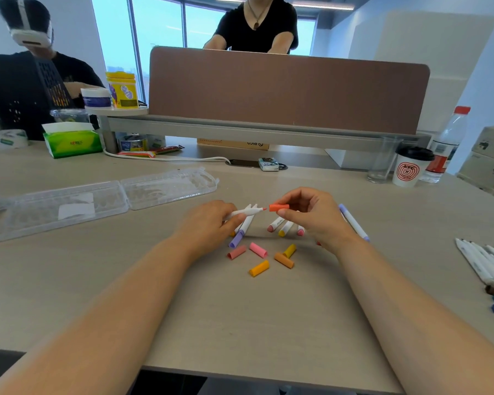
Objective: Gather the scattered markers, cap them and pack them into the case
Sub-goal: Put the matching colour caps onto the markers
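My left hand [211, 223] grips a white marker [248, 211] with its orange tip bare and pointing right. My right hand [311, 218] pinches an orange cap [278, 207] just off that tip, a small gap between them. Under my hands lie more white markers, one with a purple end [237, 238] and others with pink and yellow ends [283, 228]. Several loose caps [258, 267] in pink, orange and yellow lie in front of them. A purple-ended marker [354, 222] lies behind my right wrist. The clear plastic case [97, 201] lies open at the left.
A row of capped markers [485, 266] lies at the right edge. A paper cup [409, 169], a glass [382, 163] and a bottle [448, 143] stand at the back right. A green tissue box [72, 142] and tape sit back left. A brown partition [285, 89] bounds the desk; two people sit beyond.
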Available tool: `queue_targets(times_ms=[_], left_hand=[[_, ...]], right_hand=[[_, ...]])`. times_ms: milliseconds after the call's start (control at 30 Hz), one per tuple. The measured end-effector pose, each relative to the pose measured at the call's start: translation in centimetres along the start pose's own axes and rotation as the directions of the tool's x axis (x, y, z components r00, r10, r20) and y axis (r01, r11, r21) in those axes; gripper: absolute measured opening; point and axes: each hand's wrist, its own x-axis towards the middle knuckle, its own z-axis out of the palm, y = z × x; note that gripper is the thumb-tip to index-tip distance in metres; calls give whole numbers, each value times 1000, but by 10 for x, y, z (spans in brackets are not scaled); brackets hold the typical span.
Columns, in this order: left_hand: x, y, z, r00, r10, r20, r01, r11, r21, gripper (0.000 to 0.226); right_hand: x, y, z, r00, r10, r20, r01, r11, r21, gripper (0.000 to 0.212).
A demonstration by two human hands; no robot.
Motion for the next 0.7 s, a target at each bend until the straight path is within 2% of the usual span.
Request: queue_targets(times_ms=[200, 333, 433, 567, 700], left_hand=[[-1, 1, 2, 1000, 8, 14, -8, 1000, -20, 30], [-1, 4, 2, 999, 13, 50, -12, 1000, -18, 33], [0, 5, 3, 995, 44, 89, -37, 996, -77, 34], [-3, 7, 3, 998, 10, 55, 3, 973, -231, 8], [-4, 12, 2, 999, 29, 39, -18, 969, -247, 8]], right_hand=[[-2, -4, 5, 999, -12, 30, 15, 996, -88, 17], [-3, -7, 8, 998, 15, 58, -10, 997, -80, 15], [-4, -8, 9, 999, 22, 49, -17, 994, -103, 15], [-4, -11, 7, 1000, 1, 23, 2, 990, -141, 16], [-3, -11, 5, 999, -10, 30, 15, 989, -149, 15]])
